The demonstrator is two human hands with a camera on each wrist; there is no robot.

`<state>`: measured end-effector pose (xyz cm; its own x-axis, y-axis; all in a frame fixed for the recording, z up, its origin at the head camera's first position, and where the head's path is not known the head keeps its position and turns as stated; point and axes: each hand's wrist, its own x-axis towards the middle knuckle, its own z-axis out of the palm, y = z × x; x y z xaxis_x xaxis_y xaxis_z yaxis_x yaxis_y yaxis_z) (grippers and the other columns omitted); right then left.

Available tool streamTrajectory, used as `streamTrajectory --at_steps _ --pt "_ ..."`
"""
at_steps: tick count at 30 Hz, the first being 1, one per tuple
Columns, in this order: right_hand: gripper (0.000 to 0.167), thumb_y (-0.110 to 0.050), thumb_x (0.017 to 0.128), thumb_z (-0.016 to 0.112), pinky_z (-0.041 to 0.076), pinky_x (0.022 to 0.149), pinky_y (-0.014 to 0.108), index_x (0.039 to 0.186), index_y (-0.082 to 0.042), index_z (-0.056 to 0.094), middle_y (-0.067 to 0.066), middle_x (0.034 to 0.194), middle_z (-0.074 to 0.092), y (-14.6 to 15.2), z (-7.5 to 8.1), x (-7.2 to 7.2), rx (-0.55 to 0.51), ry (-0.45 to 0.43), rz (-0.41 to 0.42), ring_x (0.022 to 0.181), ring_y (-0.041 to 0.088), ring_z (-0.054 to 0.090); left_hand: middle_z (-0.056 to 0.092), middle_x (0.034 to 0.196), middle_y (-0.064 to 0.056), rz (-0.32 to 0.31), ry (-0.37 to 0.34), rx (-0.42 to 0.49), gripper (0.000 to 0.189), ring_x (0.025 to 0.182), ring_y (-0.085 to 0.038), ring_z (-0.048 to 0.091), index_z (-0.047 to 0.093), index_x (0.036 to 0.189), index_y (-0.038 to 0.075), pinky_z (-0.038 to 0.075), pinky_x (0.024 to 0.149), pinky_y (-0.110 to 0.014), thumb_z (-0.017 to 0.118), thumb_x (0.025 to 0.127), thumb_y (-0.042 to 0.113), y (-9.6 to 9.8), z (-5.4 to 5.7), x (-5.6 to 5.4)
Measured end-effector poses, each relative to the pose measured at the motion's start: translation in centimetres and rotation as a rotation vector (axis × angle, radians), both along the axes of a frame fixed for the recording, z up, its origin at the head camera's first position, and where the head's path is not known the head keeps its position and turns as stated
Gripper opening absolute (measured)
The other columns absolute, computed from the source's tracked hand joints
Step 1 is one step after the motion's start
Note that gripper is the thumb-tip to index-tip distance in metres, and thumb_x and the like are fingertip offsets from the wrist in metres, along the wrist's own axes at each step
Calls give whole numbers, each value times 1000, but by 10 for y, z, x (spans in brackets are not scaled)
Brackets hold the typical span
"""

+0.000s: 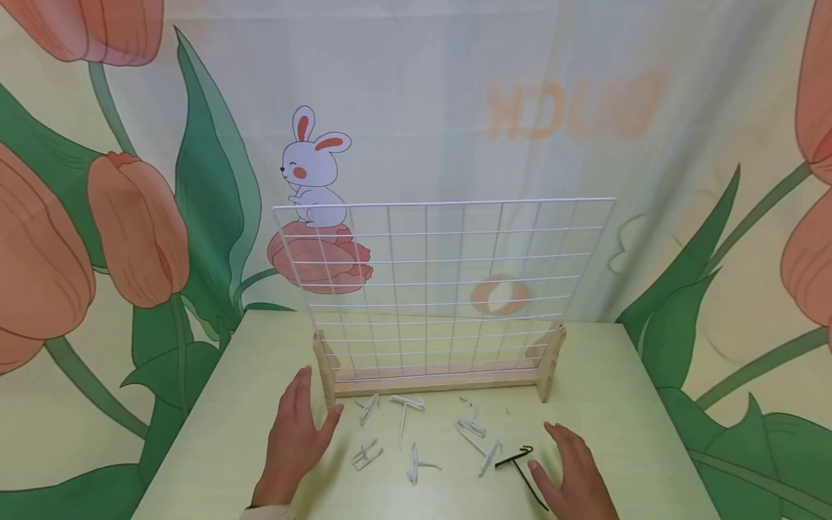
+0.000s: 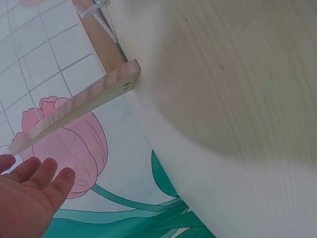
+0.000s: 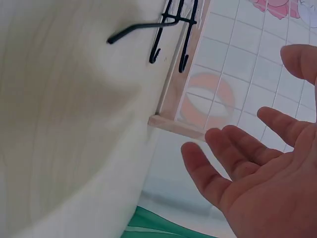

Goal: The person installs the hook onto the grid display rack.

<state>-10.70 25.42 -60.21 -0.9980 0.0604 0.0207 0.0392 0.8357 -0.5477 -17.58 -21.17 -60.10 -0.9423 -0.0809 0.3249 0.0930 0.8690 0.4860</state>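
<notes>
My left hand (image 1: 292, 440) hovers over the table beside the left wooden foot of the stand, its fingers loosely extended and holding nothing. To the right, my right hand (image 1: 575, 473) is held out with spread fingers next to a black wire hook (image 1: 513, 458); it holds nothing either. That same black hook (image 3: 171, 21) shows its prongs in the right wrist view. Between the hands lie several white wire hooks (image 1: 414, 466), scattered on the table. Behind them a white wire grid panel (image 1: 445, 204) stands upright in a wooden base (image 1: 435, 383).
The pale wood-grain table (image 1: 201, 448) ends at a printed curtain (image 1: 416, 87) with tulips and a rabbit. One wooden foot (image 2: 99, 94) of the stand juts out near my left fingers. Small bits (image 1: 465, 401) lie near the base.
</notes>
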Motion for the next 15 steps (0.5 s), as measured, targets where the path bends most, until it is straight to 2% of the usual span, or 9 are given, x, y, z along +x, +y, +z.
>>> streamTrajectory --at_steps 2,7,12,15 --pt "68 -35 99 73 54 102 59 156 -9 47 22 151 52 -1 -2 -1 -61 -2 -18 133 41 58 37 165 -22 6 8 15 96 149 -43 42 24 167 7 50 107 -65 77 95 42 -1 1 -3" --pt "62 -33 101 72 62 86 44 153 -6 51 23 142 60 -2 -7 -7 -209 -114 -114 115 34 67 44 157 -24 -10 88 143 84 143 -42 49 30 164 4 49 109 -64 76 98 28 -4 1 -11" --pt "49 -31 99 74 61 78 40 139 -4 64 18 128 71 -5 -14 -12 -252 -150 -214 103 27 71 47 153 -24 -36 108 330 73 137 -41 53 33 162 2 52 105 -63 71 102 20 -8 -1 -23" --pt "41 -32 98 75 60 77 41 129 -6 71 12 116 76 -8 -18 -14 -265 -174 -252 98 24 72 48 153 -23 -24 95 433 69 137 -40 53 35 160 3 53 105 -61 69 103 20 -12 -5 -31"
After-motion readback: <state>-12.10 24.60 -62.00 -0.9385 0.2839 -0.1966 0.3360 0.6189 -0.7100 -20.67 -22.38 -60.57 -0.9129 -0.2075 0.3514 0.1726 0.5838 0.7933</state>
